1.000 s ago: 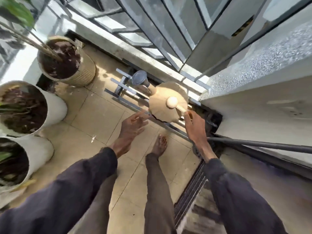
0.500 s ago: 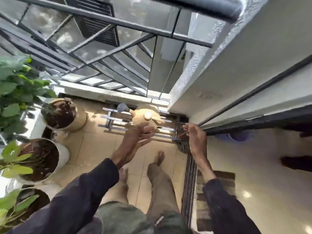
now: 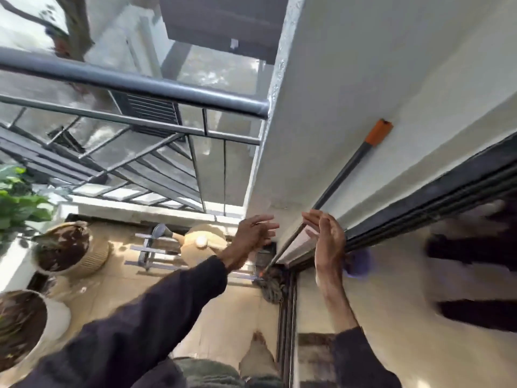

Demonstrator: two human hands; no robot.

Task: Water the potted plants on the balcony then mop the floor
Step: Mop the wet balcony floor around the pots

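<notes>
Balcony wall (image 3: 349, 79) props mop handle (image 3: 343, 174) just beyond right hand (image 3: 328, 242) and left hand (image 3: 251, 237), both spread empty, apparently reaching for it.

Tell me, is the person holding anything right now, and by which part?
Nothing is held. The left hand and right hand are open with straight fingers, close to the mop handle leaning on the wall, without a grip on it.
</notes>
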